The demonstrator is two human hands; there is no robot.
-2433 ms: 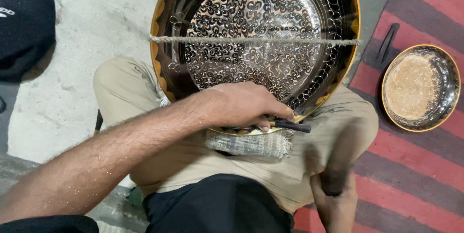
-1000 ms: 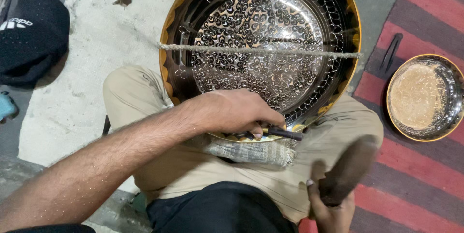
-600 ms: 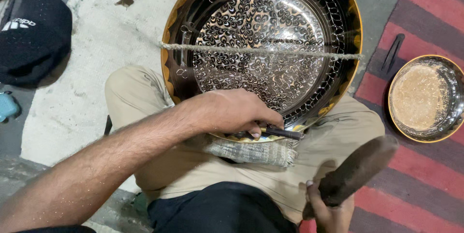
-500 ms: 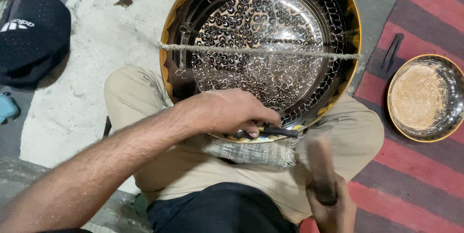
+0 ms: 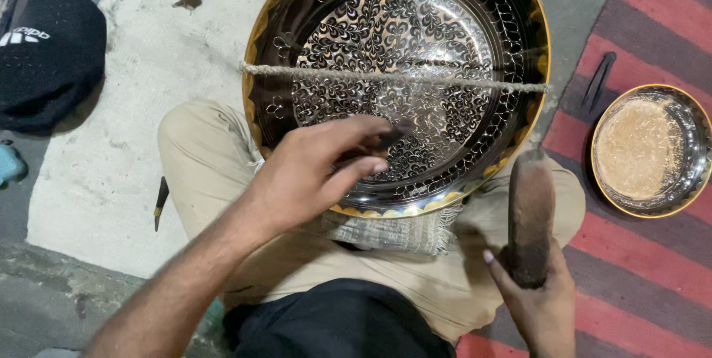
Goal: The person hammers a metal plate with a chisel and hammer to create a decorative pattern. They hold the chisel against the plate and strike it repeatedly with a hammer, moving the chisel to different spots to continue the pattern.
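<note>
I see the big engraved metal tray (image 5: 415,54) filling the far middle of the view, its dark floral pattern ringed by a golden rim, its near edge resting on my lap over a grey frayed cloth (image 5: 400,230). A taut rope (image 5: 460,82) runs left to right across the tray's face. My beige trousers (image 5: 208,165) spread below it, on a pale mat (image 5: 141,98), with a red and grey striped rug (image 5: 653,269) on the right. At far left sits a black cap (image 5: 48,54). On the rug at right stands a small brass bowl (image 5: 647,149) holding pale powder, a dark thin tool (image 5: 598,82) lying just beyond it. My left hand (image 5: 311,172) hovers over the tray's near rim, fingers curled and pinching a slim dark chisel (image 5: 393,134) whose tip meets the engraved surface. My right hand (image 5: 538,306), near right, is clenched around the handle of a dark wooden mallet (image 5: 530,213), held upright beside the tray's near right edge, apart from the chisel. A small pointed tool (image 5: 160,202) lies on the mat, left of my knee.
</note>
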